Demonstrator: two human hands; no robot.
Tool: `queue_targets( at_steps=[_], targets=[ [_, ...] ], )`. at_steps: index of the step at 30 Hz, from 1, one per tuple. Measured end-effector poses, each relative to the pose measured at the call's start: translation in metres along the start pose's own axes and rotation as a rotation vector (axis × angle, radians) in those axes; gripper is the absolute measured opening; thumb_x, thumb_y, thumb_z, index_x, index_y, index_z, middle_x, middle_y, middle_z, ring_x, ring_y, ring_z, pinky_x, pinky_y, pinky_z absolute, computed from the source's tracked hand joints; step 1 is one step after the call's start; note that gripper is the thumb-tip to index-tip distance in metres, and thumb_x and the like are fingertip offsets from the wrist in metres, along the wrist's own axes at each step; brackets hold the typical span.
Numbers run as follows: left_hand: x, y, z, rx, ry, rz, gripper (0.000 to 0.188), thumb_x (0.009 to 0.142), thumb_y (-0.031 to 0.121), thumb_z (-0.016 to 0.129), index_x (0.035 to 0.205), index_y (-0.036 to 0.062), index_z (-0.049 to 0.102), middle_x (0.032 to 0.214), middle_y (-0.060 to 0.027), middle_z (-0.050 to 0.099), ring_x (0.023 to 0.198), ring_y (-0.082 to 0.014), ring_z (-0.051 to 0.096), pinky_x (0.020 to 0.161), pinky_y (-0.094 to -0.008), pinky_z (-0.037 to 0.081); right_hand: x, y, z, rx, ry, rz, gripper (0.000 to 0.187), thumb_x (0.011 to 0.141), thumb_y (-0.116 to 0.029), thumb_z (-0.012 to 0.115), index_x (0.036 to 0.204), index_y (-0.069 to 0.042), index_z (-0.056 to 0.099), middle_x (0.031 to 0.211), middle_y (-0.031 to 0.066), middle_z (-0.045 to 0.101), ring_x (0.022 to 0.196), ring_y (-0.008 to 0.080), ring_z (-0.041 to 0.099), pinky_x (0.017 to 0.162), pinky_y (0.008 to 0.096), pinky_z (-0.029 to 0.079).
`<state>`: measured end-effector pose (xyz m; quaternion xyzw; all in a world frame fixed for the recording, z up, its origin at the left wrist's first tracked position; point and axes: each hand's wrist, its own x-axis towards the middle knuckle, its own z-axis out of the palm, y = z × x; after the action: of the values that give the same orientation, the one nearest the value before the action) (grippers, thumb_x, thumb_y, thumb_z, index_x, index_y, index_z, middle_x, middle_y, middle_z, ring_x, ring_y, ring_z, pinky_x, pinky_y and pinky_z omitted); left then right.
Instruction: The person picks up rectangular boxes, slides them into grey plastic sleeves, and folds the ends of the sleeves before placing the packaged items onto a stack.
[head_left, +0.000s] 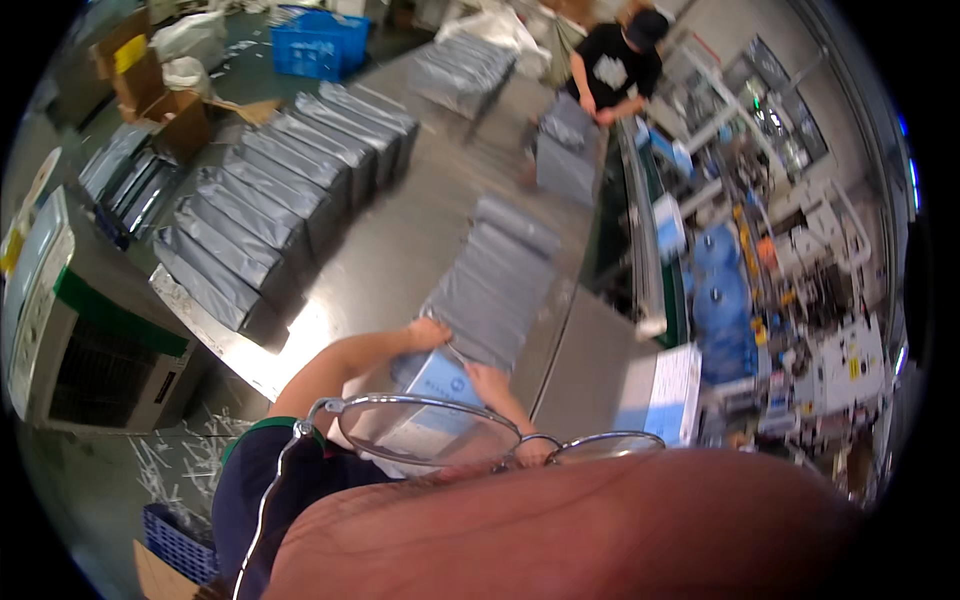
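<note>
On the metal table in front of me lies a grey plastic bag (487, 330), the nearest of a row of grey bags. A blue and white box (443, 378) sits at its near edge; whether the box is partly inside I cannot tell. My left hand (428, 334) is closed at the left corner of the bag's edge. At the right corner my right hand (488, 384) grips the same edge, close against the box. Fine finger detail is blurred. The near part of the box shows through my glasses (430, 398).
A row of filled grey bags (270, 195) stands along the table's left side. More grey packages (462, 70) lie farther off. A co-worker (618, 65) handles a grey package at the far right. Right of the table run a conveyor (640, 250) and machinery (800, 260); a blue-white box (668, 395) stands nearby.
</note>
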<state>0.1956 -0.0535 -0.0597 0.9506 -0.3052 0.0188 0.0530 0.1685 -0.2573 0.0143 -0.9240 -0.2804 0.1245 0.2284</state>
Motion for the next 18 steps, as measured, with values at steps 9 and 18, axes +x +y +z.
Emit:
queue_targets(
  at_steps=[9, 18],
  targets=[
    [-0.013, 0.030, -0.075, -0.221, 0.113, -0.006, 0.011, 0.068, 0.015, 0.047, 0.076, 0.0073, 0.049, 0.080, -0.0120, 0.050, 0.074, -0.0298, 0.052, 0.059, -0.0384, 0.043, 0.020, -0.030, -0.010, 0.014, 0.491, 0.391, 0.032, 0.067, -0.023, 0.055, 0.094, -0.007, 0.047, 0.076, 0.0154, 0.057, 0.071, 0.0317, 0.055, 0.064, 0.0377, 0.042],
    [-0.057, 0.046, -0.035, -0.815, 0.441, -1.032, 0.015, 0.075, 0.019, 0.045, 0.079, 0.0055, 0.049, 0.078, -0.0150, 0.055, 0.073, -0.0300, 0.053, 0.061, -0.0387, 0.042, -0.003, -0.002, 0.050, -0.027, 0.507, 0.464, 0.028, 0.069, -0.021, 0.049, 0.093, -0.007, 0.052, 0.076, 0.0156, 0.057, 0.068, 0.0310, 0.055, 0.061, 0.0379, 0.042]
  ],
)
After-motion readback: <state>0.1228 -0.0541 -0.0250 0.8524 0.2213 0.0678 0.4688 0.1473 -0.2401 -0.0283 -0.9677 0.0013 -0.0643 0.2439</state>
